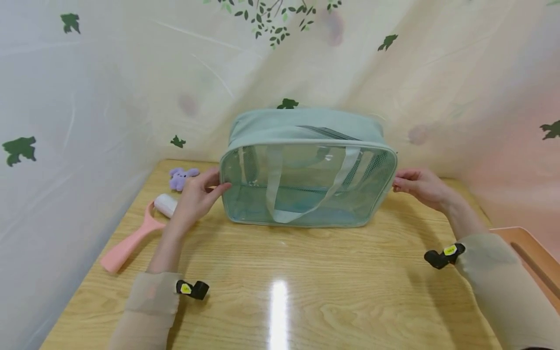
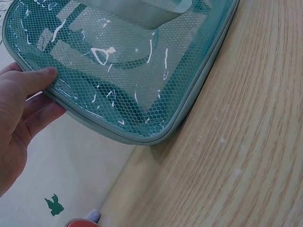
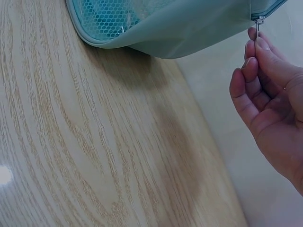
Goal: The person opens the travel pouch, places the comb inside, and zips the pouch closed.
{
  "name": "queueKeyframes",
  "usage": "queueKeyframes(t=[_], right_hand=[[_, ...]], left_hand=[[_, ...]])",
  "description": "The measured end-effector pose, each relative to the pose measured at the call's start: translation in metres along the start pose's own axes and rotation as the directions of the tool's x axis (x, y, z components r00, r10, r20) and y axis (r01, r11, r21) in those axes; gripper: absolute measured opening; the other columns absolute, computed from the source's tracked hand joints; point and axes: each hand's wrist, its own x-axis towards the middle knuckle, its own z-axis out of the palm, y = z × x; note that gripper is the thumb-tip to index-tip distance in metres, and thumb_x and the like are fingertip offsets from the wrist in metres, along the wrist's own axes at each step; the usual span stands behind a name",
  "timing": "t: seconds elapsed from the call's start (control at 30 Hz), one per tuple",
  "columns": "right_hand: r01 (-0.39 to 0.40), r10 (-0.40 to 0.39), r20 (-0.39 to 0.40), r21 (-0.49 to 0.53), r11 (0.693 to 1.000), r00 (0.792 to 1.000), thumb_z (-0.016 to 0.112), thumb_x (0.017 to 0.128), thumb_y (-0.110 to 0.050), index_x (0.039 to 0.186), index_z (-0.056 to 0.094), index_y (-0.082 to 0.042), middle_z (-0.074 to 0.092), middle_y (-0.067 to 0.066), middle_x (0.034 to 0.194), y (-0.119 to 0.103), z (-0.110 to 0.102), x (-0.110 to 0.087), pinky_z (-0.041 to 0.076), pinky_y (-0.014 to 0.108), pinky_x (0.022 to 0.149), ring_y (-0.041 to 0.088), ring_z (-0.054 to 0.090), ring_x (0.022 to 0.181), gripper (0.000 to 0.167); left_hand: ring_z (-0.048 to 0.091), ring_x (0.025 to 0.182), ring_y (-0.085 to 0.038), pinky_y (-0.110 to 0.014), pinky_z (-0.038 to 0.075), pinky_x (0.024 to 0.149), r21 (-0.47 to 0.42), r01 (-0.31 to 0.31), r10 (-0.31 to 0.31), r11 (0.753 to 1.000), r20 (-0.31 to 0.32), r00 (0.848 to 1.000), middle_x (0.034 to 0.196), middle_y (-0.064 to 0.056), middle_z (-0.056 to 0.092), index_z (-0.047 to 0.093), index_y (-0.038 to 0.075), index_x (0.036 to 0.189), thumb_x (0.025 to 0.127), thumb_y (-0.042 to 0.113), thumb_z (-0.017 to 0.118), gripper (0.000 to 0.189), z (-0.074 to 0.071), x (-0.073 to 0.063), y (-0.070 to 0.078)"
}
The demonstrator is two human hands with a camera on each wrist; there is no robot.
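Observation:
A mint-green bag (image 1: 306,165) with a clear front panel and a pale strap handle stands upright on the wooden table (image 1: 332,282). My left hand (image 1: 199,194) grips its left side edge, thumb on the clear front and fingers behind, as the left wrist view also shows. At the bag's right side, my right hand (image 1: 422,187) pinches a metal zipper pull (image 3: 257,30) between thumb and fingertips. The zipper on top is partly undone, showing a dark gap (image 1: 328,131). Mesh shows through the clear panel.
Left of the bag lie a small purple plush toy (image 1: 181,178) and a pink-handled lint roller (image 1: 135,238) with a white roll. An orange tray (image 1: 531,257) stands at the right edge. A leaf-printed cloth (image 1: 131,87) hangs behind the table.

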Motion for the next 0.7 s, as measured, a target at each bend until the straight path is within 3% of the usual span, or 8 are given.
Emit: queueKeyframes(t=[0.27, 0.47, 0.7], right_hand=[[0.019, -0.020, 0.004, 0.081, 0.997, 1.000, 0.050, 0.105, 0.003, 0.108, 0.078, -0.013, 0.077, -0.005, 0.100, 0.005, 0.004, 0.000, 0.059, 0.021, 0.083, 0.008, 0.070, 0.091, 0.033], [0.007, -0.008, 0.019, 0.089, 0.996, 1.000, 0.051, 0.105, 0.002, 0.109, 0.078, -0.015, 0.077, -0.006, 0.101, 0.009, 0.012, 0.005, 0.060, 0.020, 0.085, 0.007, 0.071, 0.091, 0.033], [-0.003, 0.003, -0.009, 0.052, 0.999, 1.000, 0.052, 0.105, 0.001, 0.107, 0.078, -0.017, 0.076, -0.006, 0.099, 0.004, 0.015, 0.009, 0.060, 0.021, 0.083, 0.006, 0.071, 0.087, 0.032]], left_hand=[[0.077, 0.101, -0.035, -0.007, 0.055, 0.076, 0.002, -0.008, 0.008, 1.000, -0.004, 1.000, 0.112, -0.017, 0.078, 0.070, 0.005, 0.121, 0.095, 0.005, 0.073, 0.027, 0.004, -0.001, -0.003], [0.076, 0.101, -0.034, -0.006, 0.054, 0.076, 0.011, 0.029, -0.029, 1.000, -0.018, 0.999, 0.111, -0.016, 0.078, 0.071, 0.005, 0.121, 0.094, 0.004, 0.073, 0.027, 0.001, -0.008, -0.008], [0.076, 0.100, -0.029, -0.006, 0.055, 0.078, 0.032, 0.016, -0.015, 0.999, -0.021, 1.000, 0.109, -0.015, 0.079, 0.072, 0.007, 0.122, 0.095, 0.006, 0.072, 0.027, -0.001, -0.008, -0.011]])
